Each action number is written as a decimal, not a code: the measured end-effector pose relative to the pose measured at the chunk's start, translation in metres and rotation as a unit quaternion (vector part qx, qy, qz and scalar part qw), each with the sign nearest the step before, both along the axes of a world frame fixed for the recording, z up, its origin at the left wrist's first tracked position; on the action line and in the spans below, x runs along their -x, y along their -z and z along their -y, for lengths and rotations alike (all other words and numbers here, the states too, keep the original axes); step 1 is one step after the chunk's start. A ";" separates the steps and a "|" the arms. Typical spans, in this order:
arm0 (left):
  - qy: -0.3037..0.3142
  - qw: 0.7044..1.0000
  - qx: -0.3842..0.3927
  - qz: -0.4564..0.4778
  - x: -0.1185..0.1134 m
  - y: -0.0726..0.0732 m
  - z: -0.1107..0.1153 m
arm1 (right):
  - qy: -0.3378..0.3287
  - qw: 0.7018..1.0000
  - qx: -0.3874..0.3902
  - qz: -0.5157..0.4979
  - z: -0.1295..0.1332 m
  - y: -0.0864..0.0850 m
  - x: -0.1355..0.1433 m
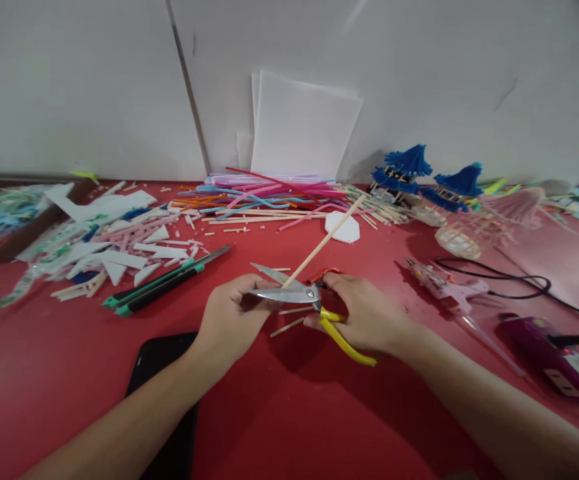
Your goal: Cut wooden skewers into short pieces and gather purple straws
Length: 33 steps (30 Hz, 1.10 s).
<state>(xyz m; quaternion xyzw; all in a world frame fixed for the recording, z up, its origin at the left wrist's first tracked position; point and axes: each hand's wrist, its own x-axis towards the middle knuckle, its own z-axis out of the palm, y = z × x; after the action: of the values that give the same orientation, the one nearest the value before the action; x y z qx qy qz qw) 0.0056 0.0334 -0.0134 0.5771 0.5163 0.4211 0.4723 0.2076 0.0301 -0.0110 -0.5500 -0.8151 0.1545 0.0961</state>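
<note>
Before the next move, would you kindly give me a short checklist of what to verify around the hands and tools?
1. Wooden stick between the scissor blades: ok, it crosses the open blades.
2. Scissors held: ok, the right hand is on the handles.
3. Left hand fingertips clear of the blades: cannot tell, the lower blade hides some.
4. Green-and-black utility knife blade retracted: not ok, it sticks out.
5. Glue gun apart from both hands: ok, lying to the right.
</note>
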 end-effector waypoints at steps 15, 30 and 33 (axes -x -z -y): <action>0.020 0.999 0.029 0.028 0.000 0.001 0.004 | 0.014 0.995 0.022 0.094 0.005 -0.003 0.008; 0.031 0.989 0.096 0.104 0.003 0.006 -0.001 | -0.003 0.987 0.156 0.025 -0.003 -0.024 0.009; 0.033 0.972 0.142 0.183 0.003 0.008 -0.003 | -0.039 0.964 0.262 -0.011 -0.016 -0.036 0.008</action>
<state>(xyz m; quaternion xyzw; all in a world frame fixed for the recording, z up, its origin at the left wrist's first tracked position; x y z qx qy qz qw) 0.0031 0.0361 -0.0219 0.4340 0.4567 0.4258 0.6495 0.1992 0.0462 0.0255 -0.5222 -0.7656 0.3725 -0.0486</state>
